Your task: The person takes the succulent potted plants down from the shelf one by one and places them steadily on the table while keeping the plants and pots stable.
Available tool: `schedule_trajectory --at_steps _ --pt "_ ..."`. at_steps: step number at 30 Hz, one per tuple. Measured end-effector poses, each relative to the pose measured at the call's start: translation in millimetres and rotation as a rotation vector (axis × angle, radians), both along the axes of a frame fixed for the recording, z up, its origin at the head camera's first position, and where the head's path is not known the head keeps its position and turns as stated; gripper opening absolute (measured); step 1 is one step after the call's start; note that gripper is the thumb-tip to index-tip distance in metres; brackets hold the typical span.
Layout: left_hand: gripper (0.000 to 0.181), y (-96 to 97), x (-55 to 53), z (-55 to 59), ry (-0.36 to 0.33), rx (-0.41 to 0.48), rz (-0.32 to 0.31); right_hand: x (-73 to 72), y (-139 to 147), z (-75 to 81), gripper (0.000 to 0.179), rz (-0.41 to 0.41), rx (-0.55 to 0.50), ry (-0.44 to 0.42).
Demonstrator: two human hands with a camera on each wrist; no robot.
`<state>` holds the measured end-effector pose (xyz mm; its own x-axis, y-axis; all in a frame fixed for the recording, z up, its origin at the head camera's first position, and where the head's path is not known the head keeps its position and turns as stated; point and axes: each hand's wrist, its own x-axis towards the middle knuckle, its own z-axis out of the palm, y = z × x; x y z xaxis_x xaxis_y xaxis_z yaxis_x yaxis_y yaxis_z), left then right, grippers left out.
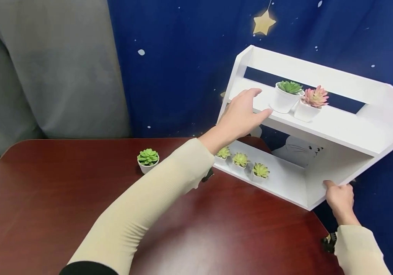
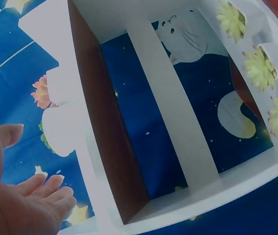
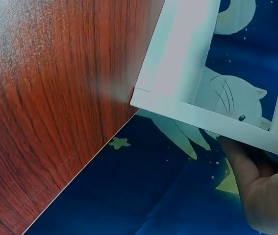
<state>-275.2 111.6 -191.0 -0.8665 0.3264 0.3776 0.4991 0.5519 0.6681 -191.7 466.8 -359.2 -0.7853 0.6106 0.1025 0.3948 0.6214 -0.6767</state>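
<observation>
A white two-tier shelf (image 1: 341,130) stands at an angle on the table's right corner. My right hand (image 1: 341,200) grips the lower part of its right side panel, thumb on the inner face; in the right wrist view the fingers (image 3: 244,164) lie behind the panel. My left hand (image 1: 241,114) is at the upper board's left half, thumb and fingers apart with nothing between them. Just right of it on that board are a round white pot with a green succulent (image 1: 284,97) and a square pot with a pink succulent (image 1: 308,109), side by side.
Three small pots with yellow-green succulents (image 1: 240,160) line the shelf's lower board. Another potted green succulent (image 1: 147,158) stands on the brown table (image 1: 62,206), left of my left forearm. A blue starry curtain (image 1: 182,68) hangs behind, with a grey one (image 1: 72,68) at left.
</observation>
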Motion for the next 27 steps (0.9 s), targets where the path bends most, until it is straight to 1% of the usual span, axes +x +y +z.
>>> schedule_trajectory --at_steps 4,7,11,14,19,23,27 --pt "0.071 15.5 -6.1 2.7 -0.034 -0.036 0.008 2.0 5 -1.4 0.055 -0.013 -0.014 -0.010" --pt "0.075 23.8 -10.9 5.4 -0.037 -0.107 0.013 2.5 7 -3.7 0.056 -0.019 -0.023 -0.017" --pt "0.077 29.4 -18.2 10.6 -0.039 -0.202 0.013 0.3 6 -4.4 0.058 -0.021 -0.048 -0.018" --pt "0.081 31.9 -23.1 12.8 -0.079 -0.235 0.007 -1.9 2 -5.2 0.059 -0.015 -0.071 -0.017" --pt "0.090 36.3 -28.7 14.6 -0.158 -0.268 0.020 -6.4 -3 -4.2 0.058 -0.007 -0.077 -0.015" --pt "0.086 42.1 -31.9 15.7 -0.163 -0.256 0.032 -6.4 -4 -0.7 0.058 -0.011 -0.084 -0.009" --pt "0.082 49.7 -34.4 15.0 -0.164 -0.217 0.019 -1.5 -1 0.4 0.058 -0.033 -0.090 -0.021"
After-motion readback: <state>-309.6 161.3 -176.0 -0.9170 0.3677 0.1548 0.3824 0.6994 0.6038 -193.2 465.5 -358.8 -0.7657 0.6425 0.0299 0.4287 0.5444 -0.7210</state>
